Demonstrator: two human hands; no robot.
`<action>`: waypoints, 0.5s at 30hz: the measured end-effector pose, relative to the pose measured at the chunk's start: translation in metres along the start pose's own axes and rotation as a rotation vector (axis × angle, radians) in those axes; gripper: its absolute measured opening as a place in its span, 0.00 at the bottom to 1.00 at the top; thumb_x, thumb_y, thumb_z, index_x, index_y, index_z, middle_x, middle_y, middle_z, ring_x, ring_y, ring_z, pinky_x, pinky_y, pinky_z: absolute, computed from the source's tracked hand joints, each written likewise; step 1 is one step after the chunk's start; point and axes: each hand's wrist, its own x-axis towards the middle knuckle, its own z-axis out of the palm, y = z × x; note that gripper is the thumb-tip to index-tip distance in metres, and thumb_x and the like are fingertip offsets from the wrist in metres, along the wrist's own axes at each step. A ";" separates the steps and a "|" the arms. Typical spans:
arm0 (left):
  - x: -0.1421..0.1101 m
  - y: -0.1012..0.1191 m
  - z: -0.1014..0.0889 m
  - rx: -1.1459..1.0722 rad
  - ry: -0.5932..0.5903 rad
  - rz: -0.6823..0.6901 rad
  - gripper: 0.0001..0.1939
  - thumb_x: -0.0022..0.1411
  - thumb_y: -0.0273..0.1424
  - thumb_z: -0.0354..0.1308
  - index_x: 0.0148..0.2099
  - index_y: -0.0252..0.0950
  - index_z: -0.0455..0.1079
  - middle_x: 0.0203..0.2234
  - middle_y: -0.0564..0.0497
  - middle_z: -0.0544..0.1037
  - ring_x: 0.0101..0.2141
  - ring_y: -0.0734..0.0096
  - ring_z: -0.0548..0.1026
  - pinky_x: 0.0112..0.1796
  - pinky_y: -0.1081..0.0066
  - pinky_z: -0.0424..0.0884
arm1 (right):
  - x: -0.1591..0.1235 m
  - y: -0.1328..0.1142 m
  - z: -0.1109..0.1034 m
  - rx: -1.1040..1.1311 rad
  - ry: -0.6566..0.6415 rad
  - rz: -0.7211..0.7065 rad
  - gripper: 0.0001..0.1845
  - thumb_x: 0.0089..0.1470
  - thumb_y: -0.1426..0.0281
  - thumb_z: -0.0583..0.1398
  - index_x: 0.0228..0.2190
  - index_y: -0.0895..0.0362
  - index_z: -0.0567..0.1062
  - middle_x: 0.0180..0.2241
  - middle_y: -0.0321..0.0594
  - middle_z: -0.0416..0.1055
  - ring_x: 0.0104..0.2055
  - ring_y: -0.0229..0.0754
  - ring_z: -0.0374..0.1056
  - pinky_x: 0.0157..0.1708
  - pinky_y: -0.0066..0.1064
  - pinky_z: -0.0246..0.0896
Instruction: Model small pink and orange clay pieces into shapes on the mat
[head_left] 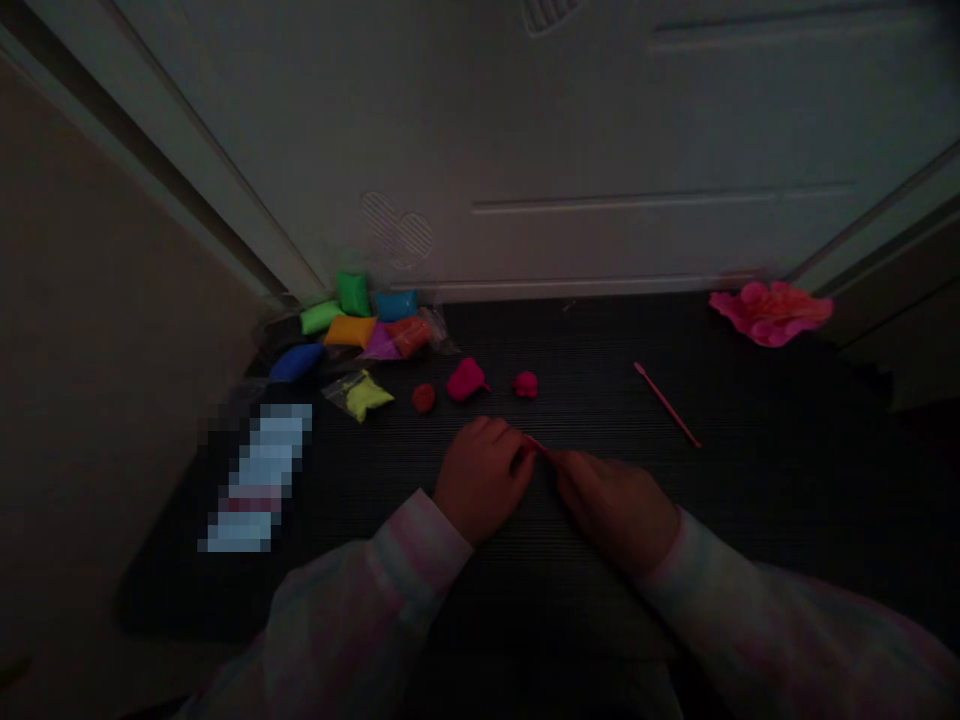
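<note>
Between my two hands stretches a thin reddish-pink strip of modelling clay [537, 445]. The fingers of my left hand [480, 485] are closed on one end of it. My right hand [619, 508] pinches the other end, with its fingertips partly hidden. Just beyond my left hand lie a larger pink clay lump [466, 380], a small pink clay piece [526, 385] and a round red clay ball [424, 398]. A slim pink modelling tool [667, 405] rests on the table past my right hand.
Several coloured clay packets [350, 330] lie in clear plastic at the back left, with a yellow packet [367, 397] nearer. A blurred-out bright panel [262, 480] is at the left. Ruffled pink shapes [772, 315] sit back right. A white panel [600, 240] borders the dark table [750, 500].
</note>
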 end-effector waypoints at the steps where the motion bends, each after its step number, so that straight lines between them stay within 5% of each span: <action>1: 0.000 0.000 0.000 0.005 0.001 -0.001 0.09 0.56 0.31 0.46 0.32 0.35 0.66 0.29 0.49 0.70 0.33 0.69 0.65 0.36 0.67 0.62 | 0.000 0.000 0.000 -0.016 0.011 -0.006 0.11 0.50 0.74 0.50 0.34 0.57 0.70 0.23 0.36 0.71 0.21 0.37 0.67 0.20 0.28 0.53; 15: 0.000 0.000 0.002 0.037 0.025 0.018 0.08 0.57 0.30 0.46 0.32 0.35 0.66 0.29 0.50 0.70 0.33 0.70 0.65 0.36 0.67 0.62 | 0.001 -0.002 0.001 -0.064 0.013 -0.017 0.10 0.50 0.74 0.49 0.33 0.58 0.69 0.22 0.36 0.71 0.19 0.35 0.65 0.18 0.27 0.49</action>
